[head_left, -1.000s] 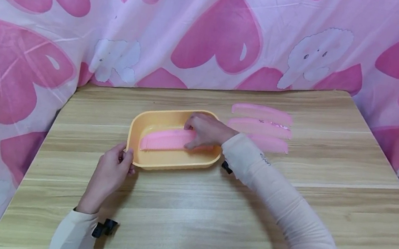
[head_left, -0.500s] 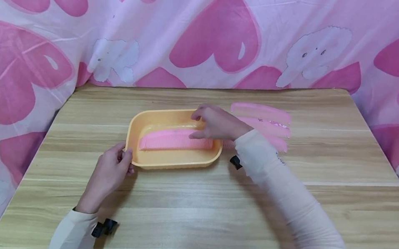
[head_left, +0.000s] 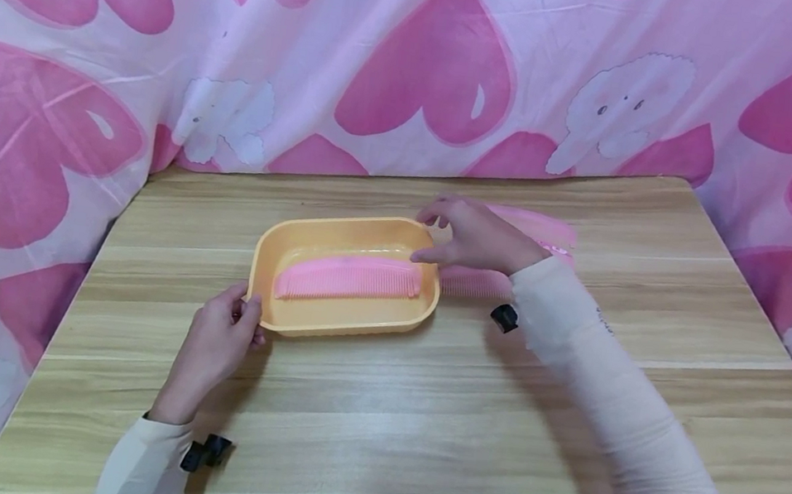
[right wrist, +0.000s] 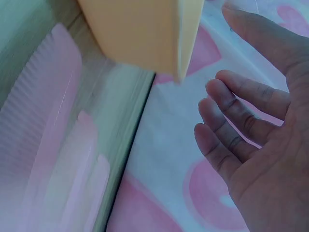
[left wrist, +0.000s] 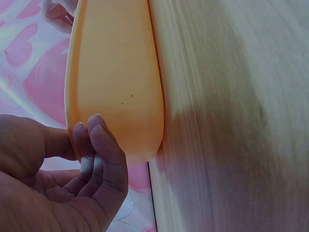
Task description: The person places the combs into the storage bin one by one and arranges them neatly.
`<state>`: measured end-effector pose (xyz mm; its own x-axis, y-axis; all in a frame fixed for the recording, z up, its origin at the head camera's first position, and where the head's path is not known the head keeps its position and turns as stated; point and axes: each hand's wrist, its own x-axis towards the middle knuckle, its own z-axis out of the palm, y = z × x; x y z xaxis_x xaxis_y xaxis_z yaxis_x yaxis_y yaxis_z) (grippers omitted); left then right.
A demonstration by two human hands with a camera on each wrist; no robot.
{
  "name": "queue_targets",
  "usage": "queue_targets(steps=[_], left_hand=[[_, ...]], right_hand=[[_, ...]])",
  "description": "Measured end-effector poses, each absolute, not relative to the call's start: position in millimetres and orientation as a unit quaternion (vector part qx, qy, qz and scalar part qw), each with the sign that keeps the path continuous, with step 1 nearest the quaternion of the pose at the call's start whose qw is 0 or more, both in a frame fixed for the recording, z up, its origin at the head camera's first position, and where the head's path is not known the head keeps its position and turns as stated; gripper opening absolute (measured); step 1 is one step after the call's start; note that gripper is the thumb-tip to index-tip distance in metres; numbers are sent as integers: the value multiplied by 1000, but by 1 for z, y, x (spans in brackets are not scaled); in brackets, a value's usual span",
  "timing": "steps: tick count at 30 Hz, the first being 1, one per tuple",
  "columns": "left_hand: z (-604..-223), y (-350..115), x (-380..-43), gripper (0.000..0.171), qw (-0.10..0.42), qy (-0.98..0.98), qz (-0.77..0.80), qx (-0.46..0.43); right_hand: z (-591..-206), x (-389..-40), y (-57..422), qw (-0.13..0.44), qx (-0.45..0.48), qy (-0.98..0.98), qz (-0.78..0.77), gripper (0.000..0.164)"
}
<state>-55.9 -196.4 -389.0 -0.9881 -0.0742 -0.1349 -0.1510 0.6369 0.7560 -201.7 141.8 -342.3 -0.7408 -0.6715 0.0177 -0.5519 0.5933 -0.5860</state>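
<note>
A yellow-orange plastic tray [head_left: 325, 329] stands on the table, with a pink comb [head_left: 350, 279] lying inside it, teeth toward the person. My left hand [head_left: 213, 348] pinches the tray's near left corner between thumb and fingers; the left wrist view shows the fingers against the outer wall. Above the tray's right end is my right hand [head_left: 483, 238], holding nothing, its fingers spread apart in the right wrist view. Partly covered by that hand and arm, a pink comb [head_left: 470, 282] lies right of the tray, with a second comb [head_left: 542, 223] and a patterned third [head_left: 562, 255] farther back.
The wood-grain table [head_left: 370, 444] reaches back to a pink curtain [head_left: 422, 50] printed with hearts. A small black device [head_left: 207, 452] sits by the left wrist and another one [head_left: 504, 318] by the right.
My right hand has let go of the comb in the tray, risen and moved right, over the tray's right rim. The left hand keeps its hold on the corner.
</note>
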Motion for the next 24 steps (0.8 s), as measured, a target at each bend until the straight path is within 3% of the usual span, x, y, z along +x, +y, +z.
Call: queue_targets(steps=[24], left_hand=[[-390, -197, -56, 37, 43, 904, 422, -59]], right_hand=[[-356, -194, 210, 91, -250, 920, -287, 59]])
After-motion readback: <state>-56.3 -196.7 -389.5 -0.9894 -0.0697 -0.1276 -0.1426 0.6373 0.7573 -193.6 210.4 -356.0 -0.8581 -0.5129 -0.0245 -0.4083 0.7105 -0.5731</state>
